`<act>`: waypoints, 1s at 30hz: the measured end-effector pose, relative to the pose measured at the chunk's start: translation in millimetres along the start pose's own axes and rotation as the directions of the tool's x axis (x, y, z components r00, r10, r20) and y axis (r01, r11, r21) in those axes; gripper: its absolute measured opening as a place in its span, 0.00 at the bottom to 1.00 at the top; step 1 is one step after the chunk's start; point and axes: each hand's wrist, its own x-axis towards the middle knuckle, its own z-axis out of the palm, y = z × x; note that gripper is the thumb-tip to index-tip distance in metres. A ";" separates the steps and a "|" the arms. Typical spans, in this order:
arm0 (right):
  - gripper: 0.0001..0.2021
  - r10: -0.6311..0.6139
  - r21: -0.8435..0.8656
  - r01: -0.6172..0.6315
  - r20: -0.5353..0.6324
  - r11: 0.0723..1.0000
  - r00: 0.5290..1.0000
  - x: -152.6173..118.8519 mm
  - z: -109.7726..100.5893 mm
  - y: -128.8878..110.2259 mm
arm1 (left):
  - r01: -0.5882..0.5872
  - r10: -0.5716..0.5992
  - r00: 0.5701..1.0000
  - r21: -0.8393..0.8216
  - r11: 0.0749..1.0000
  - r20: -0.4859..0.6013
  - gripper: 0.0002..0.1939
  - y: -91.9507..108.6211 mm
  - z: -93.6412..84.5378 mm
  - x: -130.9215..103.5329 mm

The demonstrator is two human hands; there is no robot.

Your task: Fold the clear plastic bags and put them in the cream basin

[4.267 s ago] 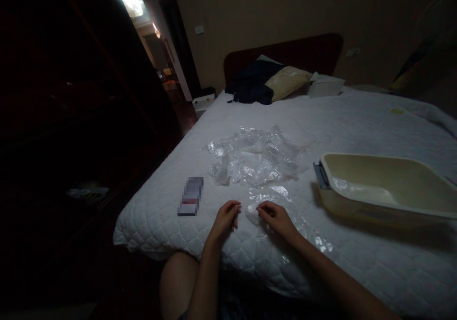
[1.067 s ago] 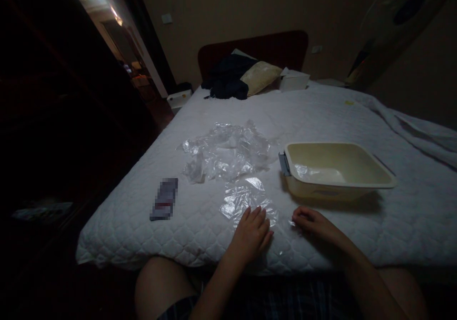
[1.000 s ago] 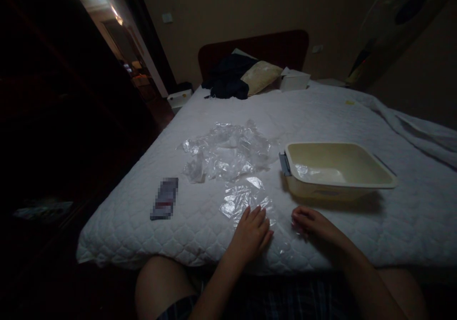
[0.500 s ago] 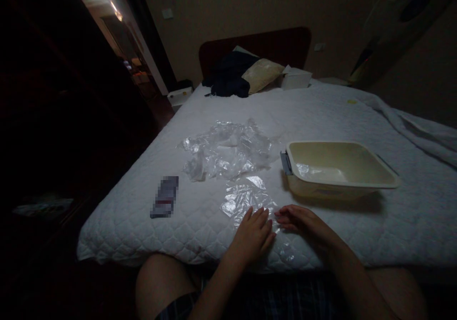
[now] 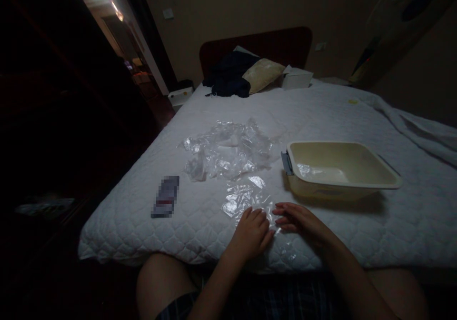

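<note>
A clear plastic bag (image 5: 246, 197) lies flat on the white quilted bed near its front edge. My left hand (image 5: 253, 229) rests palm down on the lower part of this bag, fingers spread a little and holding nothing. Close to its right, my right hand (image 5: 298, 220) is on its side at the bag's right edge, fingers slightly curved and apart. Beyond the bag spreads a heap of crumpled clear plastic bags (image 5: 232, 151). A cream plastic bin (image 5: 342, 191) with grey handles stands to the right, with some clear plastic inside.
A blurred dark phone-like item (image 5: 166, 197) lies on the bed (image 5: 121, 215) at the left. Dark cloth (image 5: 228, 75), a beige pillow (image 5: 264, 75) and a white box (image 5: 297, 78) are by the headboard (image 5: 257, 41). A fan (image 5: 410, 20) stands at the back right.
My left hand has shifted very slightly on the bag, its fingers a little more drawn in. My right hand has moved slightly, with its fingers a bit more apart.
</note>
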 end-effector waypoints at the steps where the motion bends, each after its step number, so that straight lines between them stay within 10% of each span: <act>1: 0.13 -0.001 0.000 0.001 -0.001 1.000 1.000 -0.5 -0.7 -0.6 | 0.003 -0.003 1.000 0.001 1.000 0.008 0.12 0.5 0.7 -0.2; 9: 0.15 -0.195 -0.159 0.170 -0.152 0.972 0.969 25.6 -9.3 -14.1 | 0.150 -0.155 0.954 -0.039 0.988 -0.258 0.12 -24.0 -14.9 -5.4; 13: 0.15 -0.325 -0.353 0.259 -0.141 0.899 0.935 61.1 -7.8 -22.1 | 0.454 -0.531 0.774 -0.283 0.845 -0.344 0.09 -60.6 -23.7 -0.9; 18: 0.13 -0.449 -0.520 0.351 -0.070 0.778 0.891 97.9 3.0 -26.1 | 0.537 -0.839 0.532 -0.722 0.437 -0.113 0.08 -108.5 -15.9 9.7; 22: 0.14 -0.344 -0.527 0.253 -0.081 0.811 0.935 107.5 6.6 -24.8 | 0.469 -0.836 0.531 -0.870 0.152 0.140 0.10 -131.6 -2.9 11.5; 30: 0.16 -0.238 -0.469 0.206 -0.011 0.859 0.971 105.6 -1.6 -24.1 | 0.485 -0.817 0.520 -0.874 0.041 0.250 0.16 -146.6 -8.2 -0.2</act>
